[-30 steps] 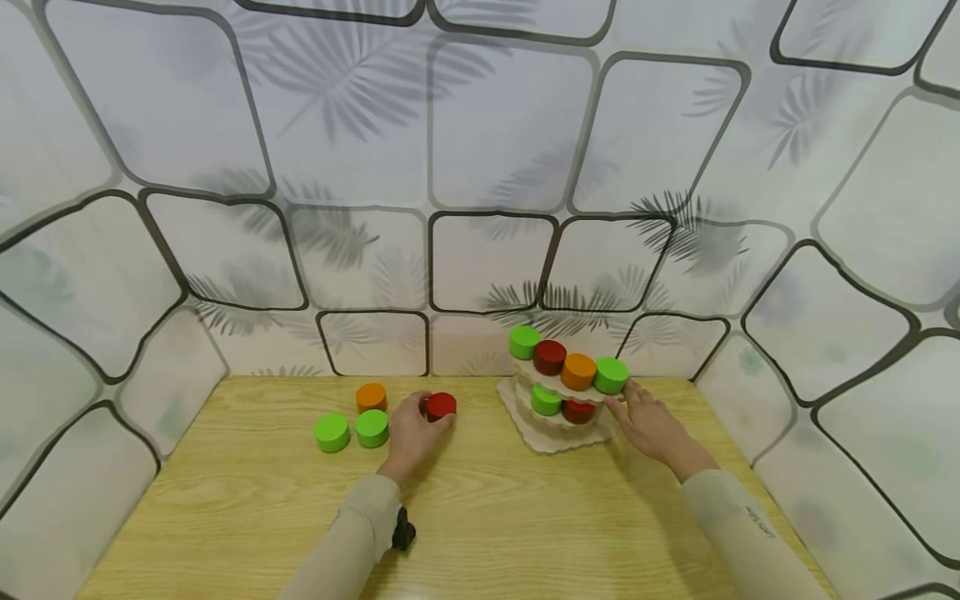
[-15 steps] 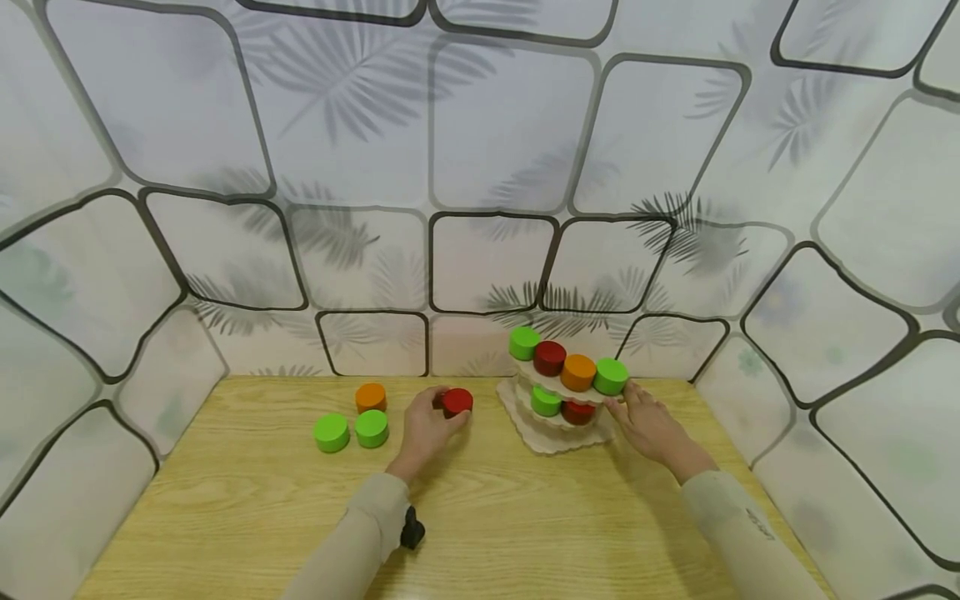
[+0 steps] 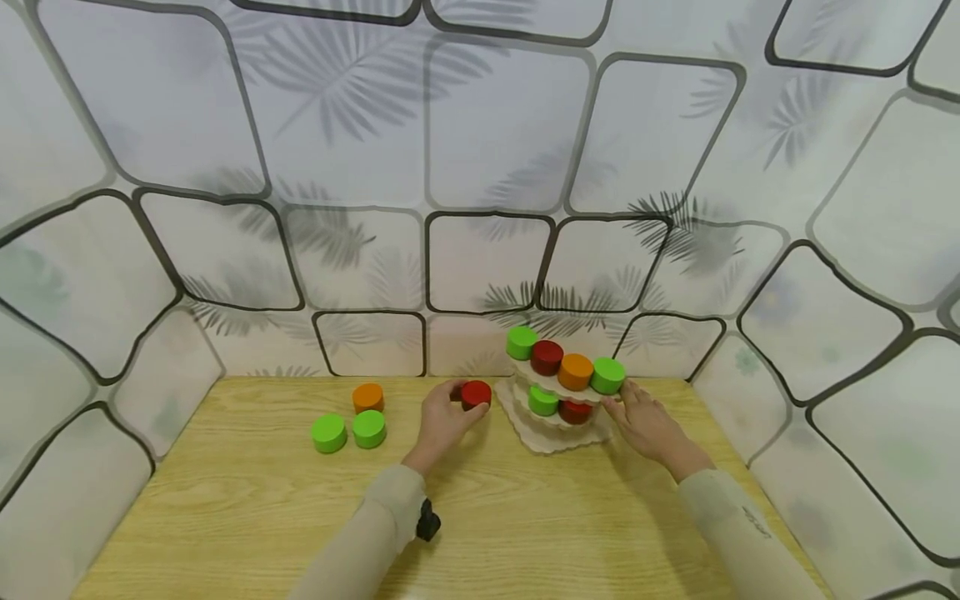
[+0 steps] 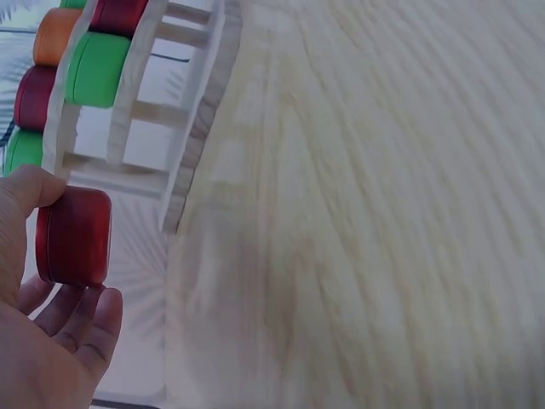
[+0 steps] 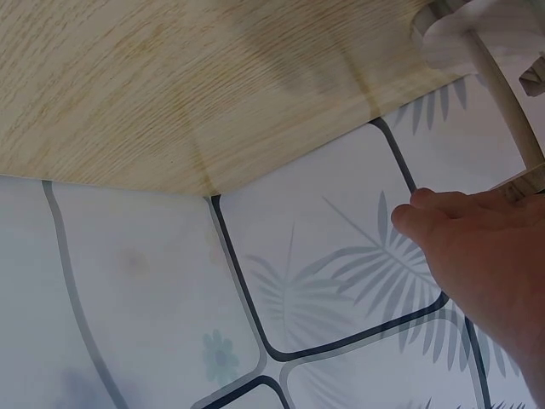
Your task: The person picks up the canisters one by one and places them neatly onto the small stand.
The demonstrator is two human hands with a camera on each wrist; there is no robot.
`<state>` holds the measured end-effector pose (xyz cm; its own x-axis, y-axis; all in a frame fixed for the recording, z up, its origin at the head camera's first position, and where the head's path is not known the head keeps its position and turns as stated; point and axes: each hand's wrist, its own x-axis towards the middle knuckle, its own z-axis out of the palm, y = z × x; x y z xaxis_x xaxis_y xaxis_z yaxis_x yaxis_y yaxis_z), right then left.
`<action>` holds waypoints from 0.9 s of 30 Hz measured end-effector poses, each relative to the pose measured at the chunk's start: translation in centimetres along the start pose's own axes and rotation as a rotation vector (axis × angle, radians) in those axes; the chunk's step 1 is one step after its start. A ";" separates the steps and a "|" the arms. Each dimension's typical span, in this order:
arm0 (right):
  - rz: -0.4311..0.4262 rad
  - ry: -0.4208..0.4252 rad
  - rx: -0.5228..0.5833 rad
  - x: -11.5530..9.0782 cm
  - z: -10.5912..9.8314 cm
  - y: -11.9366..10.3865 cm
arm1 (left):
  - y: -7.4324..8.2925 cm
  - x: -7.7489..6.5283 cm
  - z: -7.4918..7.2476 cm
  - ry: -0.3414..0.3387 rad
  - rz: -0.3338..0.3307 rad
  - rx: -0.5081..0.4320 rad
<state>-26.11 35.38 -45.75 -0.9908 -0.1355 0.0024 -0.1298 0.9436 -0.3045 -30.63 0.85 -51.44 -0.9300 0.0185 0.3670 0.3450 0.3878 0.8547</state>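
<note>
My left hand (image 3: 441,421) pinches a red round tin (image 3: 476,395), with the thumb on one side and fingers on the other. In the left wrist view the red tin (image 4: 77,237) is beside the tiered wooden stand (image 4: 200,128), apart from it. The stand (image 3: 551,440) has a row of green, red and orange tins on its top tier; a green tin (image 3: 543,401) and a red tin (image 3: 575,412) show on the tier below. My right hand (image 3: 651,425) holds the stand's right edge, its thumb in front; in the right wrist view the hand (image 5: 485,247) partly hides the contact.
To the left on the wooden table (image 3: 247,500) are an orange tin (image 3: 368,397) and two green tins (image 3: 329,433), close together. A patterned curtain (image 3: 495,142) encloses the back and both sides. Bare table lies in front of the stand.
My left hand has moved right with the red tin, away from the tins at left and nearer the stand. The right hand and the stand have stayed in place.
</note>
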 end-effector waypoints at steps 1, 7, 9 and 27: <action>0.001 0.001 -0.001 0.0 0.0 0.0 | 0.1 0.1 0.2 0.000 0.012 -0.003; -0.007 0.019 -0.014 0.0 -0.1 -0.1 | 0.6 0.6 1.3 -0.014 0.029 -0.010; -0.013 0.025 -0.018 0.0 -0.1 -0.1 | 0.8 0.7 1.6 -0.019 0.032 -0.013; -0.002 0.028 -0.049 0.0 -0.3 -0.1 | 2.2 1.4 3.5 -0.059 0.027 -0.007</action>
<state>-26.06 35.33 -45.44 -0.9912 -0.1293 0.0297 -0.1326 0.9572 -0.2574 -31.61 4.95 -50.34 -0.9262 0.0832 0.3677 0.3706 0.3801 0.8475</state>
